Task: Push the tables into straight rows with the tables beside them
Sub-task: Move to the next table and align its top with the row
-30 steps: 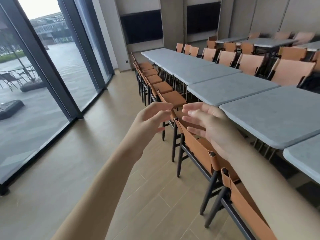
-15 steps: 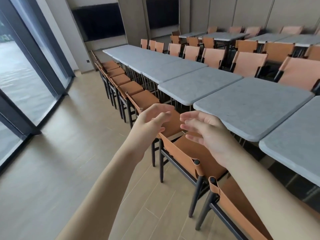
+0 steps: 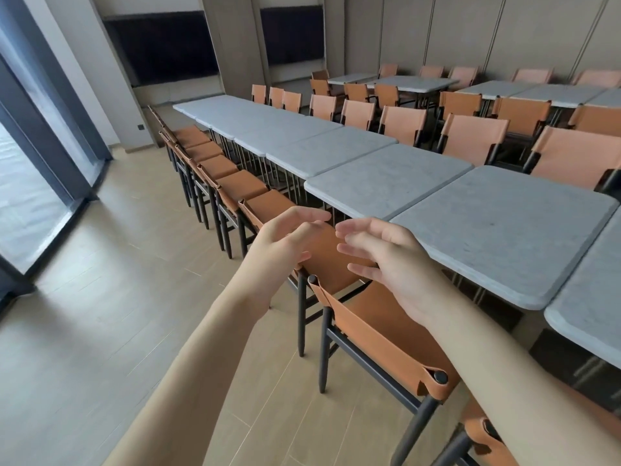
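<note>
A: Nearest stuff first?
B: Two bare forearms reaching in from the bottom edge. Left hand (image 3: 285,243) and right hand (image 3: 386,260) held up side by side, close but not touching, over the tan chair (image 3: 376,327) right below them. Fingers on both loosely spread and relaxed, gripping nothing, touching nothing I can see.

A: Tables?
B: Grey-topped tables to the right of the hands. Nearest table (image 3: 504,230) sits just past the right hand, its near corner behind the knuckles. One more top clipped at the right edge (image 3: 591,311), a narrow gap between them. Beyond it the row of tables (image 3: 285,136) runs away toward the back wall, edges abutting; the near edges look slightly stepped.

A: Chairs?
B: Line of tan chairs (image 3: 215,169) tucked along the left side of the row, dark legs, wood floor (image 3: 100,297) beside them. More chairs along the far side.

A: Far end?
B: Second group of tables (image 3: 413,83) at the back right with chairs round them. Big window (image 3: 30,183) on the left, dark wall panels (image 3: 164,48) at the back.
</note>
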